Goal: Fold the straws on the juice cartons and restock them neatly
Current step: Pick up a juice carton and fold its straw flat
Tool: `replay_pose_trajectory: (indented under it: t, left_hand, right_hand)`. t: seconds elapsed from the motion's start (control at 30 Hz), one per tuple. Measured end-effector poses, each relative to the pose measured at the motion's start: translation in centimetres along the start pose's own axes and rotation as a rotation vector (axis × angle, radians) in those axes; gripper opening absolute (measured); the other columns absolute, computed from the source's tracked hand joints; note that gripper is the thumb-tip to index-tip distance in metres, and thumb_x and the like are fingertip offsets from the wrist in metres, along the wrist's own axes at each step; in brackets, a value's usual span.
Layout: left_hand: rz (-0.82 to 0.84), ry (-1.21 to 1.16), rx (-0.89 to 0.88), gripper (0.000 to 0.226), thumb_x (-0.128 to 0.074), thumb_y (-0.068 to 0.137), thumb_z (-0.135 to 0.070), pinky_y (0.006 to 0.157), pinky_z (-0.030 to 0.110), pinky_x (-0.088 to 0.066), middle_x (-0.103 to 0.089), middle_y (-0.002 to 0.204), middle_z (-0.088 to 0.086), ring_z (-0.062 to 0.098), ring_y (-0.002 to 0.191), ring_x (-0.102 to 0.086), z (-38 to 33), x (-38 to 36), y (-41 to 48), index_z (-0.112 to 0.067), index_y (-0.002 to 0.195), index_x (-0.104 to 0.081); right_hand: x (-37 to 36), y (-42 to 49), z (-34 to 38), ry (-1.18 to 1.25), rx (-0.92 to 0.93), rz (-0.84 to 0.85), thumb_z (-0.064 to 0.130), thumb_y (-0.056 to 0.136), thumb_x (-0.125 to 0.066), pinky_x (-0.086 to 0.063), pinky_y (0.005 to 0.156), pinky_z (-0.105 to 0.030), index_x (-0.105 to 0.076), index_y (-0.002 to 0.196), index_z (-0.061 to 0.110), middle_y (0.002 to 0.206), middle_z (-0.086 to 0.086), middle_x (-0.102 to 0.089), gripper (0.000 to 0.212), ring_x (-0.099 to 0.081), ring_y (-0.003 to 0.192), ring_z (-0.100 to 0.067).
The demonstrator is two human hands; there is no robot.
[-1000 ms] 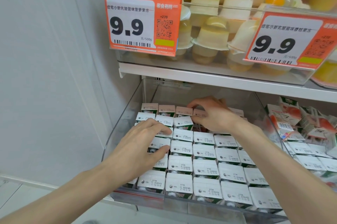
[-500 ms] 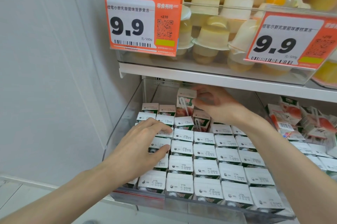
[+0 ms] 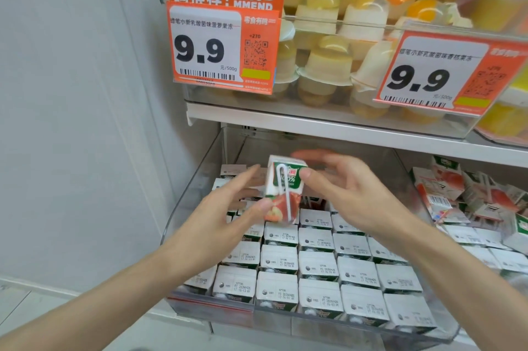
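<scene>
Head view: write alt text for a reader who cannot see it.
A right hand pinches a green and red juice carton, white straw on its front, above a clear plastic bin of rowed cartons; the left hand reaches toward it.

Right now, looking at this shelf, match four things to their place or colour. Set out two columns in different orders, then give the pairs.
Column A
1. lifted carton
2. straw
3. jelly cups
4. price tag

Column B
a. orange border, reads 9.9
b. on the upper shelf
c. in the air above the clear bin
d. white, on the carton's front

Pairs: 1-c; 2-d; 3-b; 4-a
</scene>
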State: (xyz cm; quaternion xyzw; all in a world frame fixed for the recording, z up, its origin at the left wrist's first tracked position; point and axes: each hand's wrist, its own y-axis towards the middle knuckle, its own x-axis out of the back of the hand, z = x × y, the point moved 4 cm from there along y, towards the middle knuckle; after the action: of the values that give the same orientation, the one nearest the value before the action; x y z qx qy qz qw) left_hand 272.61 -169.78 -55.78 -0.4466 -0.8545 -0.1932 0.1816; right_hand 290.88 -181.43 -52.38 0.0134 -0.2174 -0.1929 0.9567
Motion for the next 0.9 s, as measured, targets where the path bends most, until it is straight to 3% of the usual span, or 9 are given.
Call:
replay_pose_trajectory:
  t: [0.13, 0.2, 0.23, 0.3, 0.37, 0.5, 0.67, 0.77, 0.9]
  left_hand:
    - [0.013, -0.252, 0.083, 0.044, -0.061, 0.101, -0.028, 0.105, 0.032, -0.058, -0.077, 0.128, -0.01, 0.011, 0.117, -0.074, -0.5, -0.2, -0.1, -0.024, 0.145, -0.061]
    - [0.007, -0.344, 0.149, 0.039, -0.06, 0.104, -0.02, 0.095, 0.028, -0.061, -0.079, 0.124, -0.005, 0.016, 0.11, -0.078, -0.2, -0.1, -0.3, -0.02, 0.143, -0.062]
    - [0.008, -0.387, 0.17, 0.038, -0.06, 0.104, -0.017, 0.09, 0.023, -0.061, -0.08, 0.121, -0.003, 0.017, 0.107, -0.079, -0.2, -0.1, -0.4, -0.019, 0.142, -0.063]
    - [0.001, -0.461, 0.2, 0.037, -0.06, 0.103, -0.017, 0.084, 0.02, -0.061, -0.081, 0.118, -0.002, 0.019, 0.105, -0.079, -0.2, -0.2, -0.5, -0.018, 0.14, -0.064]
    - [-0.009, -0.52, 0.211, 0.039, -0.061, 0.1, -0.022, 0.084, 0.021, -0.061, -0.082, 0.117, 0.001, 0.02, 0.106, -0.079, -0.1, -0.3, -0.6, -0.017, 0.139, -0.064]
    - [0.025, -0.685, 0.234, 0.041, -0.051, 0.106, -0.035, 0.094, 0.029, -0.062, -0.079, 0.124, 0.008, 0.027, 0.114, -0.077, -0.4, -0.4, -0.5, -0.017, 0.139, -0.067]
    - [0.142, -0.779, 0.229, 0.042, -0.052, 0.107, -0.03, 0.104, 0.034, -0.058, -0.073, 0.137, 0.009, 0.028, 0.126, -0.071, -0.3, -0.8, -0.6, -0.023, 0.146, -0.063]
    - [0.21, -0.834, 0.256, 0.039, -0.05, 0.108, -0.028, 0.103, 0.034, -0.059, -0.071, 0.139, 0.014, 0.029, 0.131, -0.067, 0.0, -0.9, -0.7, -0.018, 0.141, -0.069]
    - [0.237, -0.786, 0.233, 0.037, -0.052, 0.109, -0.022, 0.102, 0.029, -0.058, -0.071, 0.14, 0.014, 0.028, 0.131, -0.068, 0.1, -0.6, -0.9, -0.013, 0.143, -0.064]
  right_hand:
    - [-1.2, -0.8, -0.3, 0.129, 0.004, -0.055, 0.039, 0.1, -0.068, -0.054, 0.108, -0.038, -0.067, 0.133, 0.037, 0.125, 0.013, -0.076, 0.033, -0.071, 0.119, -0.005]
    - [-1.6, -0.9, -0.6, 0.224, -0.031, -0.089, 0.046, 0.092, -0.073, -0.053, 0.108, -0.045, -0.067, 0.13, 0.035, 0.123, 0.012, -0.078, 0.04, -0.071, 0.12, -0.009]
    - [-1.7, -0.9, -0.8, 0.255, -0.051, -0.099, 0.049, 0.089, -0.076, -0.056, 0.105, -0.043, -0.068, 0.127, 0.034, 0.12, 0.011, -0.079, 0.042, -0.073, 0.118, -0.01]
    - [-1.9, -1.1, -1.1, 0.258, -0.07, -0.103, 0.049, 0.083, -0.082, -0.063, 0.089, -0.029, -0.073, 0.118, 0.032, 0.114, 0.01, -0.08, 0.04, -0.076, 0.11, -0.01]
    - [-2.2, -1.4, -1.2, 0.24, -0.079, -0.099, 0.046, 0.081, -0.084, -0.06, 0.082, -0.017, -0.075, 0.115, 0.029, 0.11, 0.009, -0.081, 0.039, -0.077, 0.103, -0.008]
    - [-2.5, -1.7, -1.4, 0.358, -0.123, -0.174, 0.042, 0.08, -0.085, -0.061, 0.08, -0.02, -0.078, 0.109, 0.021, 0.105, 0.004, -0.083, 0.037, -0.08, 0.097, -0.015]
    - [-3.5, -2.0, -1.3, 0.526, -0.133, -0.174, 0.023, 0.091, -0.08, -0.062, 0.085, -0.022, -0.077, 0.106, 0.006, 0.103, -0.007, -0.083, 0.023, -0.081, 0.097, -0.023]
    - [-3.9, -2.2, -0.9, 0.443, -0.118, -0.171, 0.033, 0.091, -0.08, -0.063, 0.092, -0.027, -0.081, 0.107, 0.022, 0.109, 0.004, -0.082, 0.02, -0.078, 0.104, -0.012]
    - [-4.6, -2.5, -0.2, 0.279, -0.082, -0.118, 0.054, 0.073, -0.088, -0.057, 0.081, -0.013, -0.078, 0.113, 0.044, 0.108, 0.015, -0.076, 0.042, -0.072, 0.104, 0.0]
